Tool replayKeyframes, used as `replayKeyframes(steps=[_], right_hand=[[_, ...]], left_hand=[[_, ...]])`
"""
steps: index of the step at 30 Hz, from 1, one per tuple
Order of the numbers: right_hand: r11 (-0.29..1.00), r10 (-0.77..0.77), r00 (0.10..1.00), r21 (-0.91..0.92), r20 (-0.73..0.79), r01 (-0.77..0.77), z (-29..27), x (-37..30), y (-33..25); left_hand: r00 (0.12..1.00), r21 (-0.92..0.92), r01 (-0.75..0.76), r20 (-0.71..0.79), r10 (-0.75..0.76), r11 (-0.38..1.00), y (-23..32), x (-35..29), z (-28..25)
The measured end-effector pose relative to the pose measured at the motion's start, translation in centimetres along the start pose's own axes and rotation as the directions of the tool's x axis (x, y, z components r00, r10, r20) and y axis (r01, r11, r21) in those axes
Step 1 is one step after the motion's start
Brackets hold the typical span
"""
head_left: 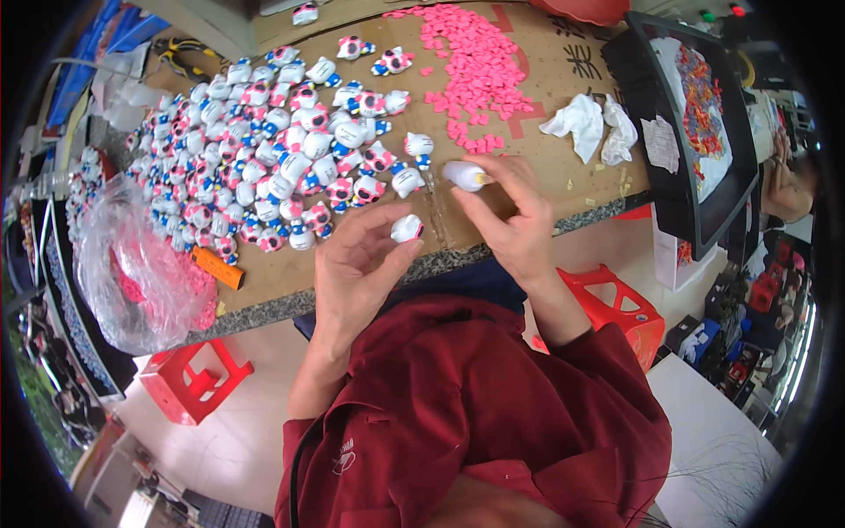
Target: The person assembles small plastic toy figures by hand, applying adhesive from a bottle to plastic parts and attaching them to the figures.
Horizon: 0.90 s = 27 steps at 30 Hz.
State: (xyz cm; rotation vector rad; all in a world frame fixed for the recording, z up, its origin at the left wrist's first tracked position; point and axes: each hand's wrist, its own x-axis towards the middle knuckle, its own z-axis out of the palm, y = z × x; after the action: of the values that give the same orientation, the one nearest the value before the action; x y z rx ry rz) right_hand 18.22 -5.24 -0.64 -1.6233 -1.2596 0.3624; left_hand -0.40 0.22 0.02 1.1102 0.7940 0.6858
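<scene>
Your desk (pixel 273 299) bears a figurine pile (pixel 264 158); near its right end, left fingers (pixel 364 216) pinch a white figurine (pixel 406 228), right fingers (pixel 512 172) a bottle (pixel 461 175): best steady both.

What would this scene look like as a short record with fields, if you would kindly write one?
Left hand: the hand holds a figurine between thumb and fingers
Right hand: the hand holds a small pale bottle
Pile: many white, pink and blue figurines, on the table's left half
Loose parts: small pink pieces, right of the pile
Near left edge: clear bag with pink contents; orange object beside it
Right side: crumpled white tissues; black tray
</scene>
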Motion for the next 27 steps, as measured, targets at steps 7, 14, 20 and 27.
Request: replayKeyframes(steps=[7,14,20,27], right_hand=[[0.983,0.185,0.976,0.021,-0.111,-0.184,-3.0,0.2,0.7],[0.974,0.020,1.000,-0.224,-0.015,-0.023,-3.6,1.7,2.0],[0.990,0.115,0.993,-0.077,0.008,-0.114,-3.4,0.6,-0.1],[0.991,-0.131,0.987,0.036,0.091,0.128,-1.9,-1.1,-2.3]], left_hand=[[0.998,-0.048,0.048,0.050,-0.045,0.998,0.2,-0.1,0.5],[0.996,-0.069,0.059,0.064,-0.055,0.996,-0.1,0.3,1.4],[0.995,-0.036,0.094,0.034,-0.092,0.995,0.2,0.3,1.9],[0.999,0.097,-0.028,-0.014,0.030,0.995,0.0,0.1,2.6]])
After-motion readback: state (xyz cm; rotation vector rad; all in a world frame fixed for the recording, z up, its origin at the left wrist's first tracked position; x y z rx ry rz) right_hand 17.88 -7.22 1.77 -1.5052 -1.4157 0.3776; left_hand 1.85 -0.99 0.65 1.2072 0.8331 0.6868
